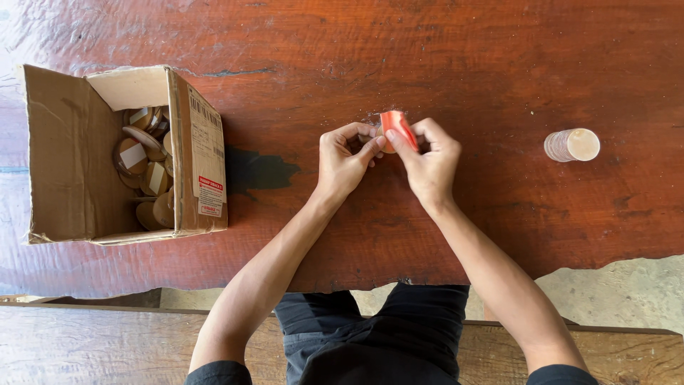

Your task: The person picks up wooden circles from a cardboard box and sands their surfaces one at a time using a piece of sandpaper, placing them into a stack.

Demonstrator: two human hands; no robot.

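My left hand (344,158) and my right hand (430,161) meet over the middle of the dark red wooden table (399,57). Together they pinch a small round wooden disc (387,145) with a red strip (397,127) lifting off it. My right thumb and forefinger grip the red strip; my left fingers hold the disc's edge. Most of the disc is hidden behind my fingers.
An open cardboard box (71,164) at the left holds several wooden discs (146,167) with white strips. A stack of round discs (571,145) lies on its side at the right. A wooden bench (92,346) runs below the table's near edge.
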